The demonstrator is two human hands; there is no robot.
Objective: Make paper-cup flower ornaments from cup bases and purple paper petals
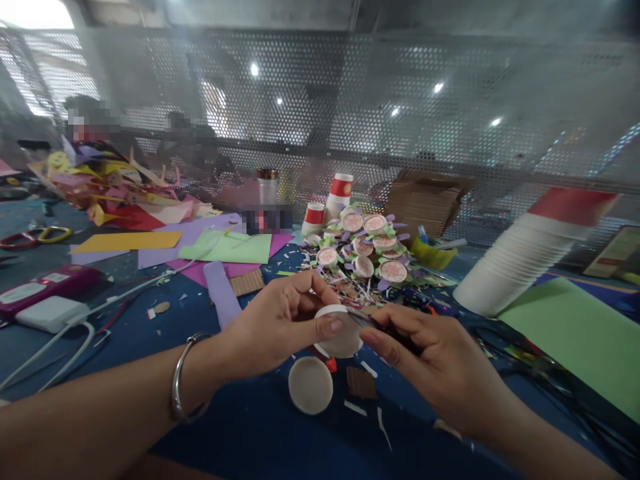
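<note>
My left hand pinches a round white paper cup bottom between thumb and fingers, with a thin raised rim along its upper edge. My right hand is closed on scissors. Their metal blade touches the rim on the right, while my fingers mostly cover the dark handles. Just below, another round paper cup bottom lies on the blue table. Beside it are a small square of brown corrugated cardboard and thin white paper trimmings.
Beyond my hands is a pile of round printed paper pieces. A tall stack of paper cups leans at right, near green paper. Coloured sheets, a white cable and a purple device lie left. A perforated metal screen stands behind.
</note>
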